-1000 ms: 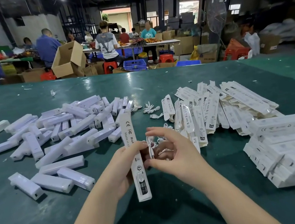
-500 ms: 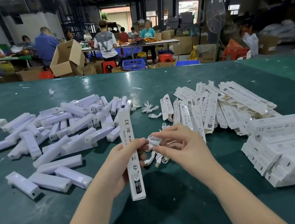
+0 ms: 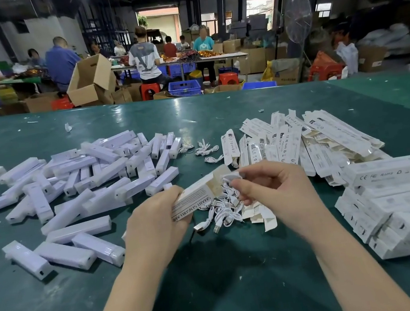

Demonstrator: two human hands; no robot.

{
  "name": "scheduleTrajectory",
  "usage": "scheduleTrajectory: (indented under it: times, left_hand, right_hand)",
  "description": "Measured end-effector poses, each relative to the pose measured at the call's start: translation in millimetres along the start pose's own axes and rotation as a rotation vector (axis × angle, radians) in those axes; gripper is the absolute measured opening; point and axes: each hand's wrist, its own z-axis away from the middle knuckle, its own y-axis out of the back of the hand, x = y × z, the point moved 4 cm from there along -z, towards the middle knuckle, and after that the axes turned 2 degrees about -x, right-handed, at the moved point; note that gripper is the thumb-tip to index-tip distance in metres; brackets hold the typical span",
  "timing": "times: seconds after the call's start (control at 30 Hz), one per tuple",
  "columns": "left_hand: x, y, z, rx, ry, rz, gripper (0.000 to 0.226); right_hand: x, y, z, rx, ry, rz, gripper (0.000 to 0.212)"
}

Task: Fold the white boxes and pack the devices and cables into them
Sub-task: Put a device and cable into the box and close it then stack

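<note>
Head view: left hand [image 3: 155, 220] grips box [image 3: 194, 196] printed "SMART SENSOR".

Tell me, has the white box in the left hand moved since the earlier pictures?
Yes. The white box, gripped by the left hand, has swung from nearly upright to lying slantwise, its open end now toward the flat box pile.

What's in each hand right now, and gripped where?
Left hand grips the white printed box around its middle; right hand pinches a coiled white cable at the box's open end.
</note>
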Motion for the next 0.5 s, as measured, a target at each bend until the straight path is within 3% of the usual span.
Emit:
scheduleTrajectory:
  times: [0.3,0.4,0.5]
  left_hand:
    - [3.1,-14.0,2.0,-0.107,-0.046,-0.080,0.023]
    - [2.4,-18.6,1.4,-0.132,-0.039,-0.056,0.024]
    - [4.2,-18.5,2.0,-0.106,-0.037,-0.044,0.025]
  right_hand:
    - [2.5,-7.1,1.9,-0.025,0.144,0.572,0.019]
    - [4.5,-10.4,4.2,0.016,0.115,0.471,0.032]
    - [6.1,-10.3,5.4,0.058,0.002,0.227,0.030]
